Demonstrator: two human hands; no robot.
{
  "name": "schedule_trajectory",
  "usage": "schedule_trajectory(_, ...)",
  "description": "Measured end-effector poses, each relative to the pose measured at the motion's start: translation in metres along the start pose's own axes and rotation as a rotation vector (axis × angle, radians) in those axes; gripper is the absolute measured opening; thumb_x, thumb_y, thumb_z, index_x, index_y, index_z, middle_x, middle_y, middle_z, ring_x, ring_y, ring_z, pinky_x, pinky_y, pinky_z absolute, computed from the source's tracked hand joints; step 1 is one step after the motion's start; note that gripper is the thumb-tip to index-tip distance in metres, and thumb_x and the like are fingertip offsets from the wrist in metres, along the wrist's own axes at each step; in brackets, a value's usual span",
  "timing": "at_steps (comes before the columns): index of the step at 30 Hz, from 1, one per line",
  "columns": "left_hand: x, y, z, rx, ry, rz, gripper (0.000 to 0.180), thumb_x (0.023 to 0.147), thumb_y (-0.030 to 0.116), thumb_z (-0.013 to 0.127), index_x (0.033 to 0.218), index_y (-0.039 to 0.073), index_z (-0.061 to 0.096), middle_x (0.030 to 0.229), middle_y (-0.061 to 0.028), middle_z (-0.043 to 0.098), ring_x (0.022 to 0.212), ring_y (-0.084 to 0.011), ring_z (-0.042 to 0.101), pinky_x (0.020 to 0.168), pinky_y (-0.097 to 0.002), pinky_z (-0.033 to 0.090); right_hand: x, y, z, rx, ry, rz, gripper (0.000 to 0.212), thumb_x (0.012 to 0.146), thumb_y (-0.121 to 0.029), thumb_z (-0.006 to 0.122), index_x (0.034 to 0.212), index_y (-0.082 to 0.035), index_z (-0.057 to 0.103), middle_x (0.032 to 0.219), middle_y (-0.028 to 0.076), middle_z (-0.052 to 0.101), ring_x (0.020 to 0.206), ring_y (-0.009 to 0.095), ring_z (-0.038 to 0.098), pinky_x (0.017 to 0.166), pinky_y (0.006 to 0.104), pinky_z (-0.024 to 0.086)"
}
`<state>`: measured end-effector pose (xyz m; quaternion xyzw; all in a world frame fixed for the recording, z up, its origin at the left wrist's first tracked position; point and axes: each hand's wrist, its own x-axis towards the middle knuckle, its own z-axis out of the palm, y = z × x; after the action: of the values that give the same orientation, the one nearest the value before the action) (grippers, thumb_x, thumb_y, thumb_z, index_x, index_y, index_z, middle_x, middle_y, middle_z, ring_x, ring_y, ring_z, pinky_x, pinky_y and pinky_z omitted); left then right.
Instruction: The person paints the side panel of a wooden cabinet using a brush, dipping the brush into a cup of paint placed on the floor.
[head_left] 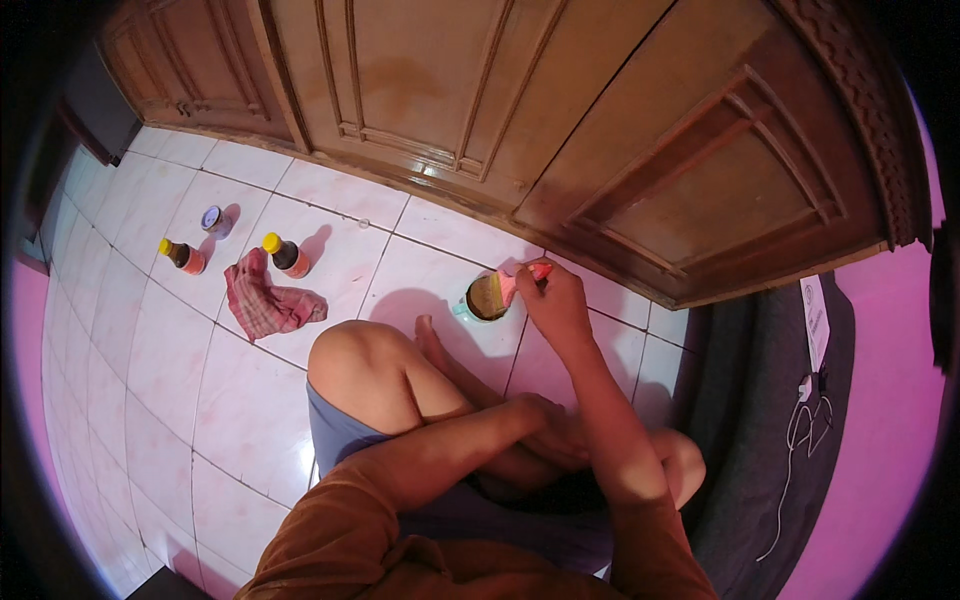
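Observation:
My right hand point(556, 302) is closed around the red handle of a flat brush point(508, 286). The brush tilts down to the left, its pale bristles over the mouth of a light-blue cup point(472, 311). That cup stands on the tiled floor, and something brown shows inside it. My left hand point(556, 424) rests low by my crossed legs, nearest to my right leg; its fingers are mostly hidden, so whether it holds anything cannot be seen.
A crumpled red checked cloth point(268, 300) lies left of my knee. Beyond it stand two dark bottles with yellow caps point(288, 256) point(183, 256) and a small purple-topped container point(214, 221). A wooden cabinet point(430, 90) closes off the far side. At right, a white cable point(787, 470) lies on a dark cushion point(735, 440).

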<state>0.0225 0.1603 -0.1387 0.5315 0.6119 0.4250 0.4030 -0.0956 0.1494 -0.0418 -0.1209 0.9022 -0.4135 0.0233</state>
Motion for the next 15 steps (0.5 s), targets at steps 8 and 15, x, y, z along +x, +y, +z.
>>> schedule_trajectory(8, 0.006, 0.005, 0.001, -0.082, 0.029, 0.048, 0.052, 0.105, 0.031, 0.038, 0.149, 0.006, 0.027, 0.154, -0.0101, 0.027, 0.137, -0.0184, 0.031, 0.116, -0.0348, 0.019, -0.013, 0.055, -0.011, 0.524, 0.099, 0.34, 0.023, 0.093, -0.025, 0.062, 0.086, -0.004, 0.067, 0.067, 0.003, 0.062, 0.055, 0.009, 0.053, 0.049, 0.0249, 0.041)
schedule_trajectory(15, 0.026, -0.032, 0.014, -0.212, -0.078, -0.045, 0.065, 0.102, 0.047, 0.036, 0.153, 0.011, 0.018, 0.158, -0.0079, 0.019, 0.143, -0.0205, 0.023, 0.116, -0.0371, 0.016, -0.036, 0.069, -0.028, 1.008, 0.132, 0.667, 0.02, 0.093, -0.026, 0.061, 0.091, -0.006, 0.062, 0.071, 0.005, 0.061, 0.054, 0.011, 0.051, 0.048, 0.0252, 0.037)
